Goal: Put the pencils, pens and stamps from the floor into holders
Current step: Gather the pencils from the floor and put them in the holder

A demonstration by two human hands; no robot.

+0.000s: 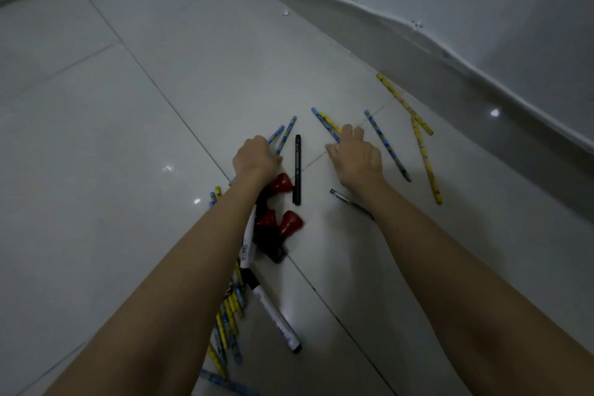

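My left hand (255,156) curls over two blue pencils (283,135) on the tiled floor and grips them. My right hand (355,156) closes its fingers on a blue and a yellow pencil (326,120). Between the hands lies a black marker (297,169). Red-topped stamps (279,185) (291,222) sit under my left wrist and forearm. To the right lie a blue pencil (385,145) and two yellow pencils (403,103) (426,161). A clear pen (348,202) lies under my right forearm. White markers (276,318) and several pencils (229,315) lie below my left arm.
A grey wall with a skirting board (482,112) runs along the right, with a white cable (353,3) fixed to it. No holder is in view. Bare tiles (112,138) spread to the left and far side.
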